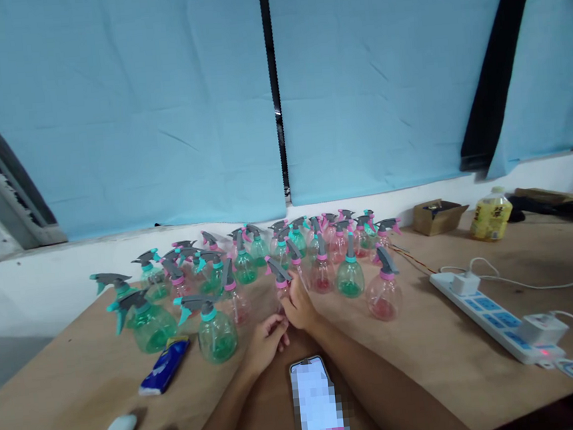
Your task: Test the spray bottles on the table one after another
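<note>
Sprayer (282, 283) well inside left table edge (52, 345)

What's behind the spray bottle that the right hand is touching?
Behind that spray bottle stand more spray bottles, some pink-collared, some teal-collared, then the white wall; whatever the right hand covers there can't be seen.

Pink-collared spray bottle (282, 282), near upright; body mostly hidden, perhaps pink.

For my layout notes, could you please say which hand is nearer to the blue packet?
Left. The left hand is to the right of the blue packet, apart from it; the right hand is farther right, holding a pink-collared spray bottle.
</note>
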A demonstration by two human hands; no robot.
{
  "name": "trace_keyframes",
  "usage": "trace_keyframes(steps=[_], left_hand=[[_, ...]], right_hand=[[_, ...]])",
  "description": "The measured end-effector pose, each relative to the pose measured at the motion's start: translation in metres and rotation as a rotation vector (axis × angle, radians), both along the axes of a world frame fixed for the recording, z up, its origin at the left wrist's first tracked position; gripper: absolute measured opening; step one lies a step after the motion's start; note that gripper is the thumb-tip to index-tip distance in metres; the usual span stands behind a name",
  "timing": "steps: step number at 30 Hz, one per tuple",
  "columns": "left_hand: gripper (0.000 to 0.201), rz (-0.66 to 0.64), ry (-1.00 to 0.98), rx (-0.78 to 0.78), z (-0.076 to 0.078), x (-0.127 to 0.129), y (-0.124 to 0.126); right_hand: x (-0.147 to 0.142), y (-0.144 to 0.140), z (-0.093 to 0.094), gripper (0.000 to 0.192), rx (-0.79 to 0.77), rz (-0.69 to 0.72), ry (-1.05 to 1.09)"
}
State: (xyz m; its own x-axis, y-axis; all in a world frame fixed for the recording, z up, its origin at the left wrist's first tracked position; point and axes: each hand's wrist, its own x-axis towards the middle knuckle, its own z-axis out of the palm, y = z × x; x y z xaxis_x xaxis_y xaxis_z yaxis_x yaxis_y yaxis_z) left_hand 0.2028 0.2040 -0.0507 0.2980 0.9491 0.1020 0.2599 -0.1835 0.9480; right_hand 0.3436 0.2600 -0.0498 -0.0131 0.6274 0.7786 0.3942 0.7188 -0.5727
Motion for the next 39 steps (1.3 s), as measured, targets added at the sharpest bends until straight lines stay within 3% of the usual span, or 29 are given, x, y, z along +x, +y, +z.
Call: trace_keyframes(steps=[8, 12, 19, 27, 30, 35, 39], left_hand=[[0.030, 0.046, -0.077, 0.036, -0.004, -0.001, 0.005], [0.038, 0.089, -0.116, 0.038, -0.007, -0.003, 0.008], [0.039, 0.166, -0.121, 0.077, -0.008, -0.006, 0.010], [0.029, 0.083, -0.088, 0.096, -0.009, -0.004, 0.011], [0.025, 0.088, -0.069, 0.104, -0.011, -0.004, 0.011], [0.018, 0.185, 0.058, 0.144, -0.013, -0.006, 0.011], [0.021, 0.276, 0.127, 0.193, -0.012, -0.011, 0.012]], right_hand=[[-0.006, 0.000, -0.002, 0.063, 0.010, -0.192, -0.094], [-0.011, -0.002, 0.002, 0.053, -0.006, -0.253, -0.107], [-0.012, 0.000, 0.004, 0.021, 0.006, -0.211, -0.107], [-0.011, -0.007, 0.007, 0.011, -0.070, -0.304, -0.112], [-0.011, -0.015, 0.018, 0.015, -0.025, -0.243, -0.120], [-0.025, -0.030, 0.043, 0.032, 0.071, 0.081, -0.390], [-0.052, -0.028, 0.054, 0.039, -0.026, 0.266, -0.517]])
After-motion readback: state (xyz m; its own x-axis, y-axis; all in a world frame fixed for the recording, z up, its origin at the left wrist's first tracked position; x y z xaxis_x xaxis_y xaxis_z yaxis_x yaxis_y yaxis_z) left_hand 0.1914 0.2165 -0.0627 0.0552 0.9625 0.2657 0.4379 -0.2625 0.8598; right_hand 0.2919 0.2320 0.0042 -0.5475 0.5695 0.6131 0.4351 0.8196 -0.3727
